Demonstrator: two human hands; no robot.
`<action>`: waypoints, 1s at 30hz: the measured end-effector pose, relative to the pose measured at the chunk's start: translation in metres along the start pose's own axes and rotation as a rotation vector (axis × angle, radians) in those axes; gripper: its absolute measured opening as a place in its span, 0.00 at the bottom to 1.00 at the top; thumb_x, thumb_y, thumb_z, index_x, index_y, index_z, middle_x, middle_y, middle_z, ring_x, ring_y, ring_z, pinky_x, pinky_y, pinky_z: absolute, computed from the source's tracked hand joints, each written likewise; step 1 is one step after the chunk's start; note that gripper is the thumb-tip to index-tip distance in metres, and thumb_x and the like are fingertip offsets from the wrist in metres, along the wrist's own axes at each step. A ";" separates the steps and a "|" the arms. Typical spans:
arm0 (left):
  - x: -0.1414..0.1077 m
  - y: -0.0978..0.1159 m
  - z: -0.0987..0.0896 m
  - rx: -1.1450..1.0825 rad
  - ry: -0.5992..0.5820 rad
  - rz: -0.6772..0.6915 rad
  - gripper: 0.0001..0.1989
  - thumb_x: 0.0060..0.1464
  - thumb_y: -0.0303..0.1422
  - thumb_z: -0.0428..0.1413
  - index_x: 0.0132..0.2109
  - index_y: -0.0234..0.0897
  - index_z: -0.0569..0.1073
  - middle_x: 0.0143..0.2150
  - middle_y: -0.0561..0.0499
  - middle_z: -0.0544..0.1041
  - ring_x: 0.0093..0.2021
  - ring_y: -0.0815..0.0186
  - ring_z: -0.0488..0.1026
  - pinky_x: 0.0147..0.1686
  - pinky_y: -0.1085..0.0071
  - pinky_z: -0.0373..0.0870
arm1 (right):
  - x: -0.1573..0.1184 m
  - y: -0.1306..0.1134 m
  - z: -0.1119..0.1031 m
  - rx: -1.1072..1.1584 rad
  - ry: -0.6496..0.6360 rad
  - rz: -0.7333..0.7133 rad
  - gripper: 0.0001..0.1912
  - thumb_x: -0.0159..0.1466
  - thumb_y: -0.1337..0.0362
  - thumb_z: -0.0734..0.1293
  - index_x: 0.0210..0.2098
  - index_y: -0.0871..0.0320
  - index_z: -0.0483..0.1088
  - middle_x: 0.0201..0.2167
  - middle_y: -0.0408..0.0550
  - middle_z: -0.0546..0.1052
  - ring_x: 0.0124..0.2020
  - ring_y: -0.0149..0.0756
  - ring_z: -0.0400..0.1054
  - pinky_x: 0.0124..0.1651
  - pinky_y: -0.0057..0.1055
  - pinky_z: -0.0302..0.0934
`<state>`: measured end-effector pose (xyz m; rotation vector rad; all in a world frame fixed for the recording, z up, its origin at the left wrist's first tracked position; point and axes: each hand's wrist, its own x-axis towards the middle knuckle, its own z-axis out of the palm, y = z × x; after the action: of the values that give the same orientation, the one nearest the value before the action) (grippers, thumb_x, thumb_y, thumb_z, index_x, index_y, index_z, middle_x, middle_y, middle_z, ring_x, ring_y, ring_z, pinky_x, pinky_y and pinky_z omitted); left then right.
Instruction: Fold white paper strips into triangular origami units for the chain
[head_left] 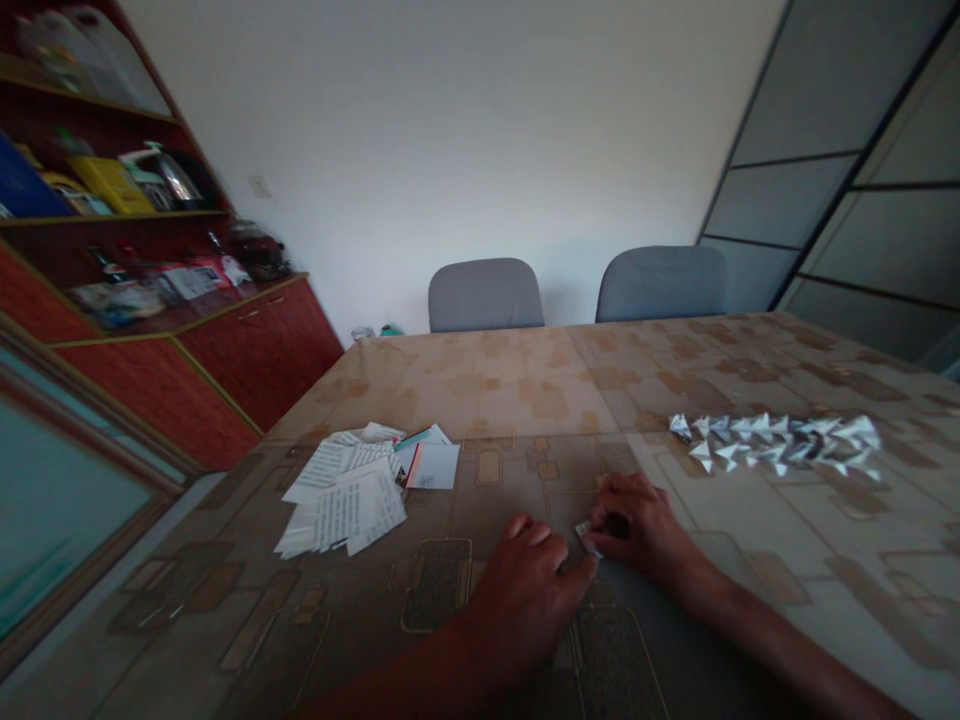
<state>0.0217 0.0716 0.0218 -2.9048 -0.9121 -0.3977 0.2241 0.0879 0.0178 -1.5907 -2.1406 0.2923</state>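
Note:
A small folded piece of paper [583, 532] with print on it is between my two hands, low over the near middle of the table. My right hand [637, 525] pinches its right side between thumb and fingers. My left hand [521, 575] is closed, its fingers curled and its thumb reaching to the paper's lower edge; its exact grip there is partly hidden. To the left lies a loose pile of printed paper slips [352, 495], with a whiter card [435, 467] at its right side. Off to the right, several pointed folded paper pieces [776, 440] stand in two rows.
The table [525, 380] has a patterned cover. Two grey chairs [486, 295] stand at its far edge, before a white wall. A red-brown cabinet [255, 340] with filled shelves is at the left. Grey sliding panels [795, 200] stand at the right.

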 end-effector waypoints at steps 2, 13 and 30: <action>0.000 -0.001 0.001 -0.015 -0.008 0.012 0.13 0.61 0.33 0.56 0.52 0.41 0.70 0.31 0.51 0.71 0.35 0.62 0.66 0.38 0.64 0.59 | 0.001 -0.001 0.002 -0.020 0.000 0.018 0.06 0.53 0.66 0.74 0.24 0.53 0.73 0.29 0.44 0.75 0.38 0.44 0.67 0.41 0.39 0.58; 0.002 0.001 -0.002 -0.007 -0.023 0.020 0.11 0.62 0.33 0.54 0.51 0.39 0.70 0.33 0.51 0.72 0.38 0.61 0.66 0.39 0.63 0.60 | 0.006 -0.003 0.012 -0.096 0.081 0.066 0.09 0.58 0.60 0.70 0.24 0.54 0.71 0.27 0.44 0.74 0.36 0.43 0.67 0.40 0.39 0.55; 0.002 0.002 -0.002 -0.016 -0.032 -0.009 0.09 0.63 0.33 0.53 0.49 0.39 0.70 0.33 0.50 0.68 0.37 0.61 0.64 0.38 0.64 0.60 | -0.029 0.019 0.011 -0.030 0.124 0.087 0.11 0.58 0.65 0.69 0.41 0.52 0.72 0.52 0.53 0.72 0.50 0.52 0.67 0.48 0.51 0.60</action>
<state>0.0238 0.0703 0.0247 -2.9302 -0.9309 -0.3620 0.2416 0.0672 -0.0067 -1.6768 -1.9955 0.1847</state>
